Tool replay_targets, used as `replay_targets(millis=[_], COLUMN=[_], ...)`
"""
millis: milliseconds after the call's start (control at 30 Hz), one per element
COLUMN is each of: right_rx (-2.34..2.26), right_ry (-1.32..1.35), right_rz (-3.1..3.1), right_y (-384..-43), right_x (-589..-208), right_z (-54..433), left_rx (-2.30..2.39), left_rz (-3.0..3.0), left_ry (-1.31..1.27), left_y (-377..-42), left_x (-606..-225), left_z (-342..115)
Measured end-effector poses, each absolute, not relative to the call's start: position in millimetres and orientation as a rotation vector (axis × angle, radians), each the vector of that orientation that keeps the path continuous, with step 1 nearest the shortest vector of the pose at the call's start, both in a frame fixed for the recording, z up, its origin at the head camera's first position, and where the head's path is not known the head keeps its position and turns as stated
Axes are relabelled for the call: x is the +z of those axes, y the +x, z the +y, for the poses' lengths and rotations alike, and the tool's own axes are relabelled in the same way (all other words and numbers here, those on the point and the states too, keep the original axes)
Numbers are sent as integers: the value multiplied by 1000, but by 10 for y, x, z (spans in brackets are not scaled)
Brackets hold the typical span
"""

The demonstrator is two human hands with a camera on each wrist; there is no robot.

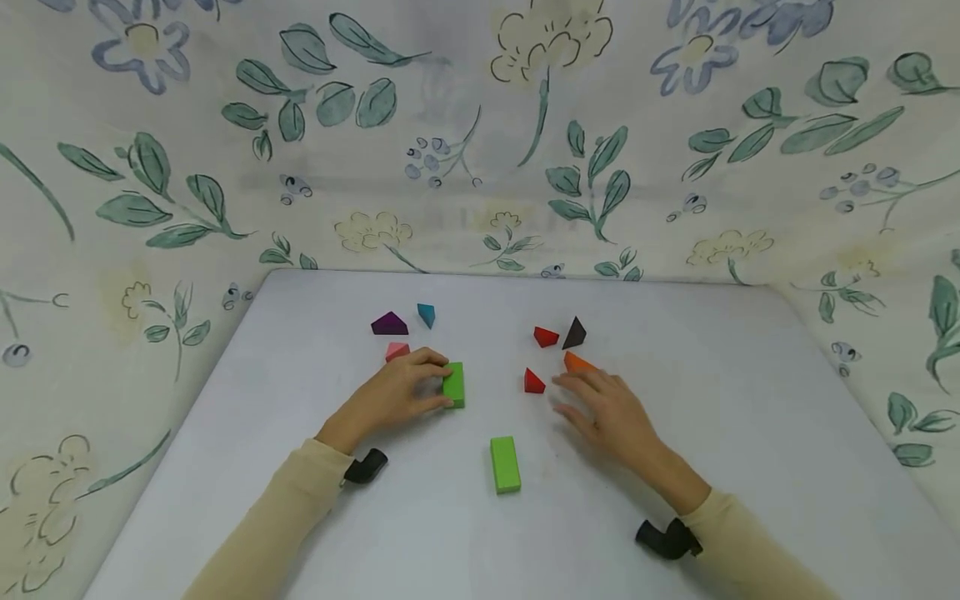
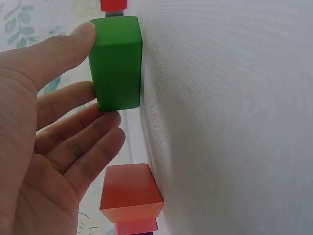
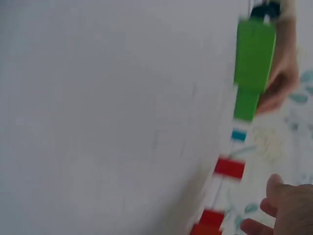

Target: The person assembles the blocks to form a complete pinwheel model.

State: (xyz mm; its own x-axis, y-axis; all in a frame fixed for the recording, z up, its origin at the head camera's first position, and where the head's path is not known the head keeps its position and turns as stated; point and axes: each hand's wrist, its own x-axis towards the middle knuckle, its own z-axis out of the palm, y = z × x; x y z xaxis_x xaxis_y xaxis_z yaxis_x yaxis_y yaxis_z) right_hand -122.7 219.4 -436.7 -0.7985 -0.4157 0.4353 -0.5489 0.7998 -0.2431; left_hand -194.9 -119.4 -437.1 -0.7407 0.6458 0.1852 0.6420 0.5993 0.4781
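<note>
My left hand (image 1: 405, 387) holds a green rectangular block (image 1: 455, 385) on the white table, thumb at its near end and fingers around its far end. In the left wrist view, an orange block (image 2: 132, 191) stands below the fingers; in the head view my hand hides it. My right hand (image 1: 611, 412) hovers with fingers apart and nothing in its grasp. An orange block (image 1: 577, 362) shows just past its fingertips, and a red block (image 1: 533, 382) lies to their left. A second green block (image 1: 506, 465) lies between the two hands, nearer the front.
Behind my left hand are a pink block (image 1: 396, 352), a purple block (image 1: 390, 324) and a small blue block (image 1: 427, 315). Another red block (image 1: 546, 337) and a dark triangular block (image 1: 575, 333) stand beyond my right hand. Floral cloth (image 1: 450, 225) hangs behind the table (image 1: 712, 367).
</note>
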Motion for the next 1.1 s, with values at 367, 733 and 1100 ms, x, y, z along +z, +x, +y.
replay_targets(millis=[367, 733, 1100], right_rx=[625, 670, 645], right_ry=[498, 502, 460], right_rz=[-2770, -2786, -2854], right_y=[-1650, -1699, -1737], right_x=[-4446, -4505, -4463], right_z=[2556, 2624, 2528], left_rx=[826, 772, 740], left_rz=[2807, 2820, 2902], left_ry=[1143, 1182, 1508], left_y=[-1970, -2002, -1786], left_x=[-4361, -4371, -4279], left_z=[-1235, -1172, -977])
